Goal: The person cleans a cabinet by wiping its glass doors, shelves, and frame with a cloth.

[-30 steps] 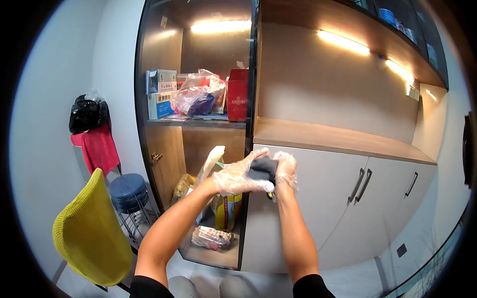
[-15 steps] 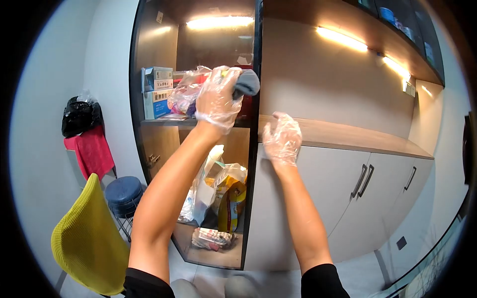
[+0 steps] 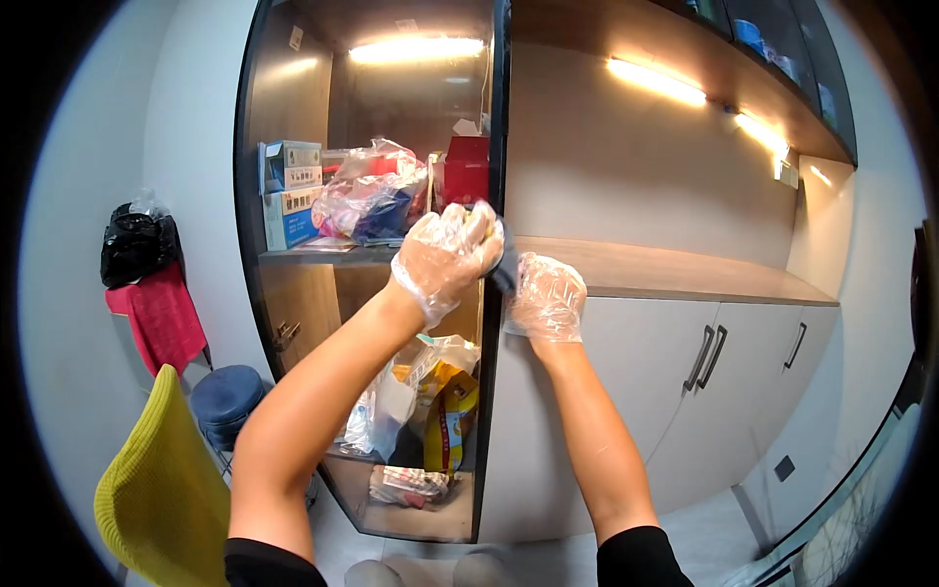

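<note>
Both of my hands wear clear plastic gloves. My left hand (image 3: 449, 254) is closed around a dark grey cloth (image 3: 506, 266), in front of the dark upright frame (image 3: 498, 117) of a tall lit cabinet. The cloth hangs from its right side, between the two hands. Close beside it, my right hand (image 3: 548, 295) has its fingers curled in at the cloth's edge, in front of the wooden counter's left end. What these fingers hold, if anything, is hidden.
Cabinet shelves hold blue-and-white boxes (image 3: 292, 191), a clear plastic bag (image 3: 377, 186), a red box (image 3: 466, 174) and a yellow packet (image 3: 448, 421). A wooden counter (image 3: 675, 266) tops white cupboards (image 3: 626, 362) on the right. A yellow chair (image 3: 161, 489) and blue stool (image 3: 227, 396) stand left.
My left hand has come down with the cloth, from shelf height to beside my right hand. My right hand has shifted slightly down and left, its fingers more curled. The view has moved a little.
</note>
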Motion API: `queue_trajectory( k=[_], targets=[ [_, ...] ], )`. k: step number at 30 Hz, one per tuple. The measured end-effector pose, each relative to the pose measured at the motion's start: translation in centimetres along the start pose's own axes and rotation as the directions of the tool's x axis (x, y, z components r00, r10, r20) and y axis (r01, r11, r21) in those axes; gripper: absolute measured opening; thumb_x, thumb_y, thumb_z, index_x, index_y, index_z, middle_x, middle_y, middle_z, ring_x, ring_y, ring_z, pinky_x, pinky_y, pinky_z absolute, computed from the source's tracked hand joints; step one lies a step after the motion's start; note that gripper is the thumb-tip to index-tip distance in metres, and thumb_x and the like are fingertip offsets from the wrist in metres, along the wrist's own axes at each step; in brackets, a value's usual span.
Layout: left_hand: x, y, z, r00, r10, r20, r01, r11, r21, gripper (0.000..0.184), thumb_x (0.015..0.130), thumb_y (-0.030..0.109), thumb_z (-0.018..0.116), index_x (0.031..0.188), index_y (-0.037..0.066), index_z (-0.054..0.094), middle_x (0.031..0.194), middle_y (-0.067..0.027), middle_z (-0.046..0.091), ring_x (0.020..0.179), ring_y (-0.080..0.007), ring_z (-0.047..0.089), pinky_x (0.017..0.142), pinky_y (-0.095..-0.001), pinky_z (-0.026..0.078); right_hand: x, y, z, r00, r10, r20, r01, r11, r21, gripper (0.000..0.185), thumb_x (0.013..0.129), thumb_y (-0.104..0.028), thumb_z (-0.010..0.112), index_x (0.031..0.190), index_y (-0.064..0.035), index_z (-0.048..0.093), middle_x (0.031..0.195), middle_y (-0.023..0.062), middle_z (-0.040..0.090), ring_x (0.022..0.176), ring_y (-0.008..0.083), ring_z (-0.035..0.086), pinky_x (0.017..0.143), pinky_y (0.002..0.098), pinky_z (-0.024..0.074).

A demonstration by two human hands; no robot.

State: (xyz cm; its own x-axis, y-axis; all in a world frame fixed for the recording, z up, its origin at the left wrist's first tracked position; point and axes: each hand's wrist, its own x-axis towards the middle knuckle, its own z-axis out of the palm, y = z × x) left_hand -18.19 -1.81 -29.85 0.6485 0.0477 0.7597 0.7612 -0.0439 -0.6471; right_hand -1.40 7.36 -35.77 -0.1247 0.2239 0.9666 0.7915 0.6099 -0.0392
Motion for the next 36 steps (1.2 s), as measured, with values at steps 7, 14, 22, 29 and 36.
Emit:
queue_trajectory(
  k=[7,14,22,29,36],
  targets=[
    [2.0,-6.3,0.0,0.995,-0.028,-0.094,0.040,0.990,0.133,0.044,0.076,0.012,0.075,0.119,0.015,0.067,0.111,-0.0098,0.065,0.094,-0.0314,0.066,0.076,-0.0432,0.056,0.0,0.1,0.5,1.000,0.019,0.013,-0.019,0.999,-0.026,0.023,0.090,-0.028,0.060,0.081,-0.0102,0.073,0.079,0.0134,0.074,0.076,0.0350,0.072,0.074,0.0490,0.0567],
    [10.7,-13.3,-2.1,0.743,-0.665,0.080,0.582,0.700,0.414,0.067,0.091,0.038,0.066,0.150,0.012,0.051,0.139,-0.0204,0.057,0.122,-0.0373,0.058,0.097,-0.0497,0.052,-0.1,-0.2,0.5,0.999,0.035,0.006,-0.034,0.999,-0.042,0.021,0.087,-0.026,0.062,0.080,-0.0099,0.073,0.078,0.0131,0.074,0.075,0.0345,0.071,0.073,0.0492,0.0555],
    [13.1,-13.0,0.9,0.826,-0.563,-0.021,0.563,0.822,0.087,0.042,0.100,0.035,0.056,0.134,0.011,0.059,0.130,-0.0185,0.061,0.118,-0.0387,0.064,0.096,-0.0513,0.054,-0.5,-0.4,0.8,0.998,0.042,-0.036,-0.044,0.998,-0.052,0.021,0.086,-0.027,0.062,0.083,-0.0109,0.075,0.078,0.0118,0.074,0.077,0.0334,0.071,0.075,0.0473,0.0541],
    [21.2,-12.9,1.5,0.664,-0.747,0.031,0.742,0.652,-0.158,0.032,0.096,0.034,0.065,0.120,0.013,0.068,0.127,-0.0115,0.065,0.110,-0.0322,0.071,0.091,-0.0459,0.061,-0.5,-0.6,0.9,0.992,0.004,-0.123,-0.012,0.998,-0.061,0.019,0.085,-0.022,0.058,0.078,-0.0118,0.073,0.073,0.0127,0.072,0.070,0.0351,0.070,0.072,0.0491,0.0545],
    [16.2,-11.1,1.8,0.834,-0.543,0.096,0.550,0.829,-0.095,0.028,0.098,0.029,0.063,0.116,0.010,0.073,0.126,-0.0103,0.065,0.109,-0.0338,0.072,0.091,-0.0437,0.060,-0.6,-0.9,0.6,0.997,0.042,-0.066,-0.046,0.997,-0.059,0.020,0.087,-0.026,0.061,0.085,-0.0121,0.076,0.079,0.0121,0.074,0.076,0.0338,0.071,0.076,0.0475,0.0538]
  ],
)
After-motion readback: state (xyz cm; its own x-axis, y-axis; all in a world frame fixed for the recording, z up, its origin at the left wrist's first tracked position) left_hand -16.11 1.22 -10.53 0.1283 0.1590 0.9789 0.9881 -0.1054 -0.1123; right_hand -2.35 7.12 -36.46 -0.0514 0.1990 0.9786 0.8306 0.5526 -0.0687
